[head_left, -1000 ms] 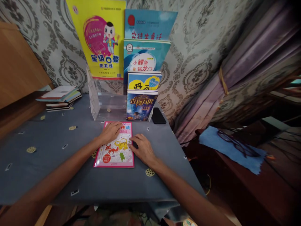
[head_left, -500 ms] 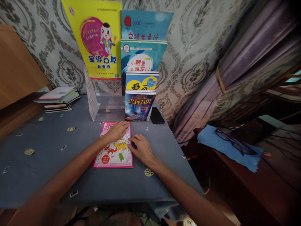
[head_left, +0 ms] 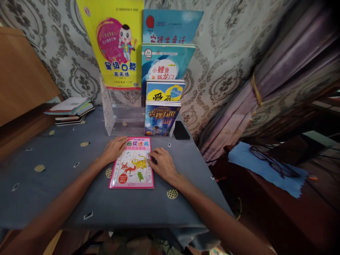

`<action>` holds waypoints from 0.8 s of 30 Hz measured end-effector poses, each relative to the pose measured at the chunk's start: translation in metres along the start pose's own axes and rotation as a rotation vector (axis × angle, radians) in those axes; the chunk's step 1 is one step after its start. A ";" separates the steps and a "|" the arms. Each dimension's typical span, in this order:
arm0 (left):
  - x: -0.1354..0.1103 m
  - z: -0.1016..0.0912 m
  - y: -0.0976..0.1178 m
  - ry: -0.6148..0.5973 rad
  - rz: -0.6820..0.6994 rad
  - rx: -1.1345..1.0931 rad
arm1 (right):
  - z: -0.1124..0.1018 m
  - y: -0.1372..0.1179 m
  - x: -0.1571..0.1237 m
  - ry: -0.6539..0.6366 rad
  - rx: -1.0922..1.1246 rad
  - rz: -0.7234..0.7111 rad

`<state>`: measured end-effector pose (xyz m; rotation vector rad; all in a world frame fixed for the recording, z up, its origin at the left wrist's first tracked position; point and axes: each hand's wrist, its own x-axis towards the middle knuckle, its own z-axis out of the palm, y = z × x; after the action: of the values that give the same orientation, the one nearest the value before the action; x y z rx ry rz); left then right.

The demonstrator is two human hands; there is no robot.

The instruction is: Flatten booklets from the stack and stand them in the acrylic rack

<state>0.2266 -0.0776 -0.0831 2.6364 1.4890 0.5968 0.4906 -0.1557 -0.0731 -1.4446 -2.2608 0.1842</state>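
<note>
A pink picture book (head_left: 132,173) with a fox and a striped cat on its cover lies shut and flat on the table. My left hand (head_left: 114,148) rests at its upper left corner, fingers stretched out over the top edge of the cover. Against the book's right edge is my right hand (head_left: 163,163), its fingers slightly bent and the thumb apart from them. Neither hand grasps the book. Just behind it stands a clear stepped book rack (head_left: 107,113).
The rack bears a yellow workbook (head_left: 117,42) and several storybooks (head_left: 162,118). A black phone (head_left: 181,130) lies to its right. Stacked books (head_left: 70,109) are at the back left. On a side table, glasses (head_left: 273,163) rest on a blue cloth (head_left: 244,156).
My left hand has slid leftward across the cover from its top right to its upper left corner, uncovering the title. My right hand stays by the right edge. The view has shifted slightly.
</note>
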 end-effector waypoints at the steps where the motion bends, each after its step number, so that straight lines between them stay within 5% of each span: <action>1: -0.001 0.001 -0.001 0.010 -0.008 -0.003 | 0.000 0.000 0.007 -0.007 -0.011 -0.009; 10: -0.001 0.004 0.005 0.009 -0.057 0.045 | 0.019 0.022 0.060 -0.056 0.050 -0.103; 24: -0.003 0.005 0.006 -0.006 -0.084 0.056 | 0.008 0.012 -0.003 -0.066 0.146 -0.136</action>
<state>0.2319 -0.0823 -0.0866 2.5978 1.6290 0.5483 0.4980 -0.1525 -0.0848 -1.2226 -2.3355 0.3504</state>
